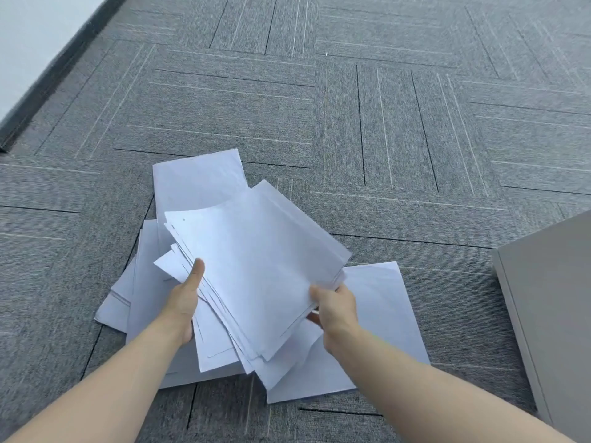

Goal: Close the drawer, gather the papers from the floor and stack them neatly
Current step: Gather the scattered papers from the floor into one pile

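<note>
Two bare forearms are reaching in from the bottom edge toward a loose bundle of white sheets (256, 266) that both hands are holding above the floor. On the bundle's left side, the left hand (184, 302) is gripping it, its thumb lying flat on top of the sheets and its fingers tucked out of sight underneath. At the bundle's near right corner, the right hand (335, 310) is pinching the paper, thumb on top and fingers curled below. Within the bundle the sheets are fanning out unevenly, their edges and corners sticking out at different angles. Under and around it, more loose papers (380, 302) are lying flat and overlapping on the grey carpet tiles (383, 139), spreading out to the left, the far side and the right. A grey cabinet (553, 302) is standing at the right edge, well apart from the papers; whether its drawer is open cannot be told. A dark baseboard (48, 87) is running along the wall at upper left.
</note>
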`<action>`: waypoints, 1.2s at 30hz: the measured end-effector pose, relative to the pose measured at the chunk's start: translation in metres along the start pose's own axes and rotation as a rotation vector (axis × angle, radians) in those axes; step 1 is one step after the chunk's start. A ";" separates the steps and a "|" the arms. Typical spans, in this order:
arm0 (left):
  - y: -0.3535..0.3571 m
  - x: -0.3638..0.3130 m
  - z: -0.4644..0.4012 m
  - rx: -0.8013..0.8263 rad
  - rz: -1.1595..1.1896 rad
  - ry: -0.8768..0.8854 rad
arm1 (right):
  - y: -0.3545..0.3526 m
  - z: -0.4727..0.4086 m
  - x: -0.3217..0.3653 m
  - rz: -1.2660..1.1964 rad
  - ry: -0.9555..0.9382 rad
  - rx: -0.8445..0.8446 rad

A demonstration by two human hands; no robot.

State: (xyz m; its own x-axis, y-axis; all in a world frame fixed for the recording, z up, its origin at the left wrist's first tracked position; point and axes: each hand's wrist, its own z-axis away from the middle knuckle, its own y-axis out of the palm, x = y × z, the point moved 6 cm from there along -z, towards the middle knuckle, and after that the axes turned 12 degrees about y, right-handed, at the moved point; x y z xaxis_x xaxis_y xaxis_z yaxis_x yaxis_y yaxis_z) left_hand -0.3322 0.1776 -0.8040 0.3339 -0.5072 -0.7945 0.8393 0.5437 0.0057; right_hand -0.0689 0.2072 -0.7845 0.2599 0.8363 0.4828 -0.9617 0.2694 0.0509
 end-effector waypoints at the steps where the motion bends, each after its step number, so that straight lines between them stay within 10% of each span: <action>1: -0.001 0.000 0.000 0.002 0.003 0.003 | 0.000 0.001 -0.008 0.042 0.031 0.019; 8: -0.007 0.007 -0.005 -0.067 -0.096 0.034 | -0.014 -0.010 -0.017 0.380 0.060 -0.003; 19: -0.037 0.008 -0.015 -0.172 -0.160 0.086 | -0.114 -0.032 0.078 1.110 -0.166 -0.803; 30: -0.037 0.002 -0.009 -0.164 -0.139 0.085 | -0.134 -0.057 0.085 1.009 0.017 -0.631; 36: -0.036 -0.002 -0.005 -0.158 -0.124 0.102 | -0.109 -0.045 0.091 0.882 -0.317 -0.541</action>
State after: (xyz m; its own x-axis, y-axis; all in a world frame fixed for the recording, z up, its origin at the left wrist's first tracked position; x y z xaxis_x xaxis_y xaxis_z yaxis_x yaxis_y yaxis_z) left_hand -0.3654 0.1620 -0.8058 0.1803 -0.5113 -0.8403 0.7908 0.5834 -0.1853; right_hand 0.0640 0.2756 -0.7853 -0.6144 0.6980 0.3680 -0.6119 -0.1270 -0.7807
